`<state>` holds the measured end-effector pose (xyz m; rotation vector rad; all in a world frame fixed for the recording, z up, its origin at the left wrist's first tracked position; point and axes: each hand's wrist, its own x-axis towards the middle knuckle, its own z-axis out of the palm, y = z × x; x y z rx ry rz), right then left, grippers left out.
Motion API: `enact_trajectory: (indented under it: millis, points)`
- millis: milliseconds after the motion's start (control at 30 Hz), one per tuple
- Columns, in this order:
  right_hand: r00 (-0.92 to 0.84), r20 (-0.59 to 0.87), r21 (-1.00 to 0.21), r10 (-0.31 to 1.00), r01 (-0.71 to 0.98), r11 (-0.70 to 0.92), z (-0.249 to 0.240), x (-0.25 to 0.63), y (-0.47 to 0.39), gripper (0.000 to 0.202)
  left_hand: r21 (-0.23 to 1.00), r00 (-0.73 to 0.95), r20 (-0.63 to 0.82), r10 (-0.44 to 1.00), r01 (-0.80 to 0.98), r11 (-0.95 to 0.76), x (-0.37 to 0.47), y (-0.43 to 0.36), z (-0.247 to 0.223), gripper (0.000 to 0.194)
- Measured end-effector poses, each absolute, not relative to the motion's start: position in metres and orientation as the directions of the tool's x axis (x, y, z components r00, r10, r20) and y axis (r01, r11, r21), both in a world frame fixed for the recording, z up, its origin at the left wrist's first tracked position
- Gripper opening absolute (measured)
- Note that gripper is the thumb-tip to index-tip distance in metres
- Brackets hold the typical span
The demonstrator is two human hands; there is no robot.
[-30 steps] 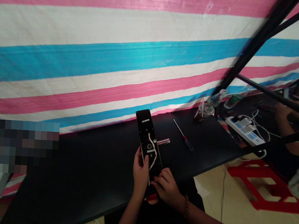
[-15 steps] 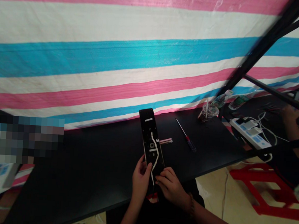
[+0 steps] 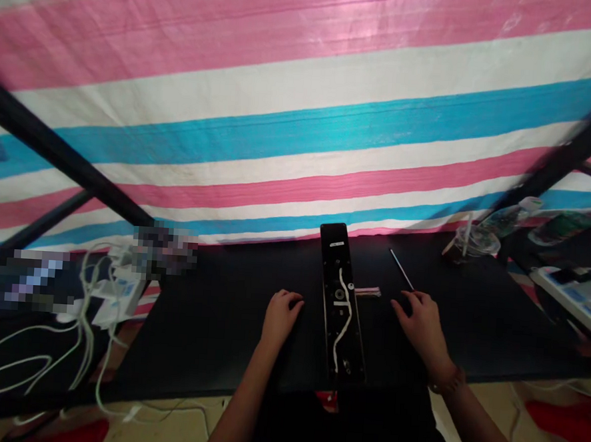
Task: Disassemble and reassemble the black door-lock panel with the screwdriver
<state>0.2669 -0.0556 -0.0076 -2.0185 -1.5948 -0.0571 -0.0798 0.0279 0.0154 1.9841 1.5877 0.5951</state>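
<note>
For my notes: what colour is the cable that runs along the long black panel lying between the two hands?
White, seen in the head view: the cable winds down the black panel.

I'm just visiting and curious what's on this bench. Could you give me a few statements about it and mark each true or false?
1. The long black panel lies flat on the black table. True.
2. The left hand holds the panel. False: it rests on the table beside it.
3. The right hand is over the screwdriver. True.
4. A white cable runs along the panel. True.
5. The drink cup stands left of the panel. False: it stands far right.
</note>
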Motion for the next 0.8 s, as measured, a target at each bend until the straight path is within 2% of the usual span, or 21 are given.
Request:
enact_trajectory:
  millis: [67,167,267,333,433,500,633,700,800]
  points:
    - [0.267,0.346,-0.373,0.899,0.919,-0.129,-0.015,0.272,-0.052,0.052,0.641,0.207,0.006,0.978,0.750,-0.163,-0.078,0.026,0.017,0.015]
    - [0.284,0.405,-0.390,0.869,0.913,-0.116,-0.020,0.275,-0.057,0.047,0.631,0.212,0.017,0.977,0.756,-0.175,-0.075,0.023,0.017,0.017]
    - [0.360,0.446,-0.326,0.820,0.918,-0.226,-0.020,0.278,-0.063,0.049,0.612,0.227,0.032,0.973,0.765,-0.199,-0.073,0.020,0.016,0.018]
    - [0.407,0.414,-0.265,0.814,0.910,-0.320,-0.021,0.282,-0.064,0.052,0.612,0.222,0.046,0.974,0.765,-0.203,-0.071,0.020,0.016,0.017]
    - [0.388,0.345,-0.269,0.855,0.913,-0.306,-0.021,0.292,-0.064,0.056,0.708,0.174,0.073,0.982,0.685,-0.174,-0.070,0.020,0.017,0.013]
    - [0.383,0.317,-0.375,0.868,0.891,-0.256,-0.016,0.297,-0.064,0.061,0.795,0.118,0.076,0.990,0.592,-0.132,-0.071,0.020,0.020,0.012]
    - [0.574,0.229,-0.676,0.786,0.675,-0.297,0.019,0.296,-0.074,0.069,0.934,-0.028,0.000,1.000,0.357,0.010,-0.076,0.013,0.031,0.021]
    - [0.628,0.203,-0.820,0.751,0.529,-0.221,0.044,0.292,-0.085,0.064,0.988,-0.109,-0.078,0.991,0.125,0.091,-0.076,0.007,0.040,0.026]
    - [0.635,0.186,-0.929,0.750,0.363,-0.077,0.083,0.287,-0.099,0.052,0.965,-0.175,-0.185,0.967,-0.220,0.145,-0.071,-0.004,0.057,0.034]
